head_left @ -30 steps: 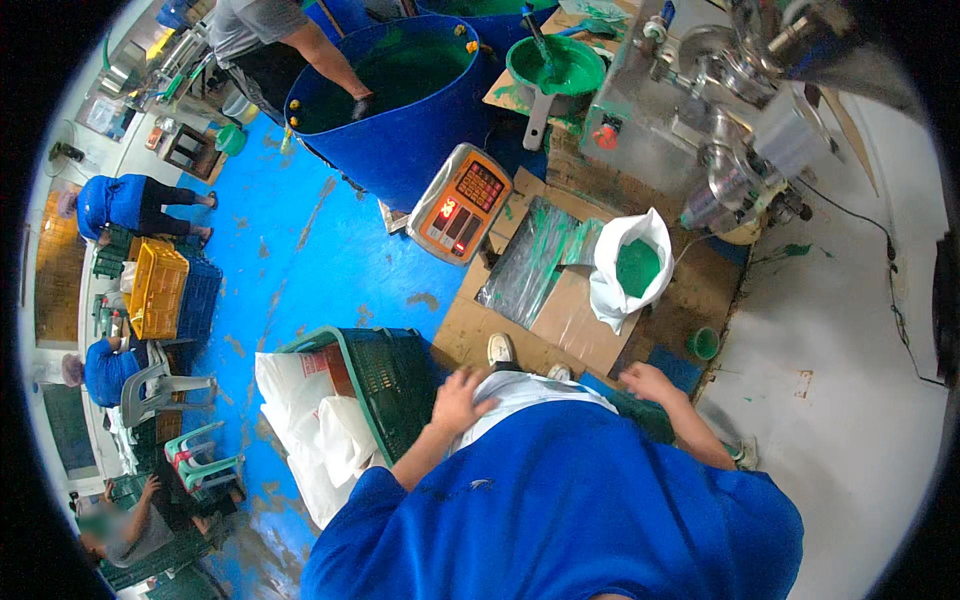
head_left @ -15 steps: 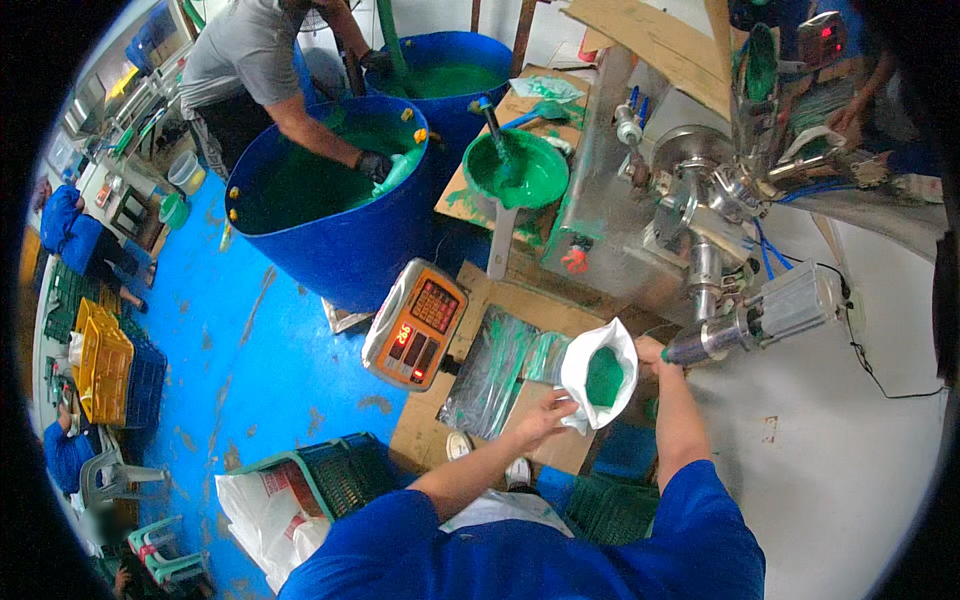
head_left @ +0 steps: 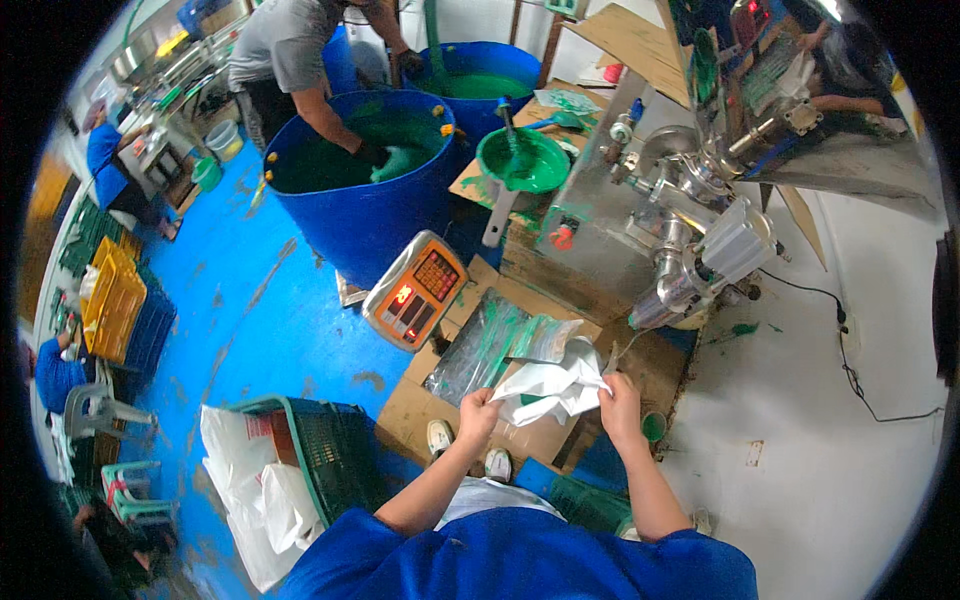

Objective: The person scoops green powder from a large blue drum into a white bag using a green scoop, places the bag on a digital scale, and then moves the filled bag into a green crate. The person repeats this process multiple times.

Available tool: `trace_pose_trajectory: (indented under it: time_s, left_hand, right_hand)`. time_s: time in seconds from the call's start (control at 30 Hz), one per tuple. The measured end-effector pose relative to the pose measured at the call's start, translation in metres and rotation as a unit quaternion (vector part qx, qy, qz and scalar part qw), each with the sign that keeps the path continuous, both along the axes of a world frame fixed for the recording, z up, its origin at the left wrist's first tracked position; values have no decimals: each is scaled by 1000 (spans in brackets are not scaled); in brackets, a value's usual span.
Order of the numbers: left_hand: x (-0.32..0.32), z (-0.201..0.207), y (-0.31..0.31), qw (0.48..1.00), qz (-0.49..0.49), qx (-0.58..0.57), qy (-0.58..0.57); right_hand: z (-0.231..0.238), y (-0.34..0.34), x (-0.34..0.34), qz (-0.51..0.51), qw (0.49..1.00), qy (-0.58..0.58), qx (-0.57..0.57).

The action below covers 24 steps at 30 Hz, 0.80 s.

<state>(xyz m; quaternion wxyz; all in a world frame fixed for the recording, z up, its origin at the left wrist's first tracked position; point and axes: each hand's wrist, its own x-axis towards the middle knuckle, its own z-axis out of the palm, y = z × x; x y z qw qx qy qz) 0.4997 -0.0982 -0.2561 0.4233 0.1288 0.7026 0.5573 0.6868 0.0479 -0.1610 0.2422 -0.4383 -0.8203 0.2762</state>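
Observation:
A white plastic bag [head_left: 556, 382] is stretched between my two hands, with a bit of green stuff showing through its folded mouth. My left hand [head_left: 478, 416] pinches the bag's left edge. Its right edge is gripped by my right hand [head_left: 621, 404]. Beneath and beyond the bag lies the weighing platform [head_left: 474, 345], wrapped in clear plastic smeared green. The orange-and-white scale display [head_left: 415, 290] is lit, left of the platform. Just beyond my right hand is the metal nozzle [head_left: 650, 308] of a filling machine [head_left: 690, 215].
A green bowl [head_left: 545, 170] sits on cardboard beside the machine. A co-worker [head_left: 290, 50] reaches into a large blue tub [head_left: 350, 215] of green material. Near my left side stands a dark green crate [head_left: 335, 460] with white bags [head_left: 245, 490]. A small green cup [head_left: 653, 426] is by my right forearm.
My right hand has left the nozzle area and taken the bag's right edge. The bag's mouth, round and open before, is now pulled flat and lower, nearer me.

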Motion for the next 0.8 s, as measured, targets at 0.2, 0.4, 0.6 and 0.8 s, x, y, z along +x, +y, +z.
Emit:
trace_pose_trajectory:
  time_s: [0.2,0.4,0.6,0.8]
  left_hand:
    - [-4,88,-36,938,88,203,-268]
    - [-63,191,-149,900,179,313,-245]
    - [-103,227,-307,871,304,383,-53]
    - [-140,152,-411,817,477,320,-58]
  right_hand:
    - [34,-17,-29,-67,866,290,-401]
    - [102,-88,-147,117,682,361,-626]
    - [139,-216,-279,338,615,298,-647]
    - [80,-316,-375,460,613,157,-622]
